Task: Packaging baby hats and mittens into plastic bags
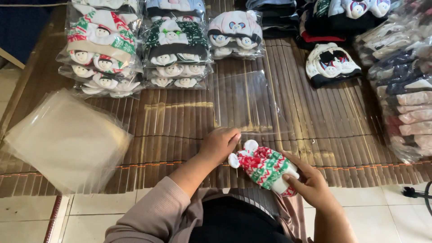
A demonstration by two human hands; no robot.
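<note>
My right hand [310, 185] grips a small knitted hat [265, 167] in red, green and white with a white pompom at its top end. My left hand [219, 143] pinches the near edge of a clear plastic bag [245, 101] that lies flat on the bamboo mat [171, 126], just ahead of the hat. The hat's pompom end points toward the bag's edge, close to my left fingers.
A pile of empty clear bags [67, 139] lies at the left. Bagged stacks of knitted hats [104, 49] [176, 49] [235, 33] line the far side. A loose dark hat [330, 65] and more bagged goods [405, 90] sit at the right. A black cable [416, 193] crosses the tiles.
</note>
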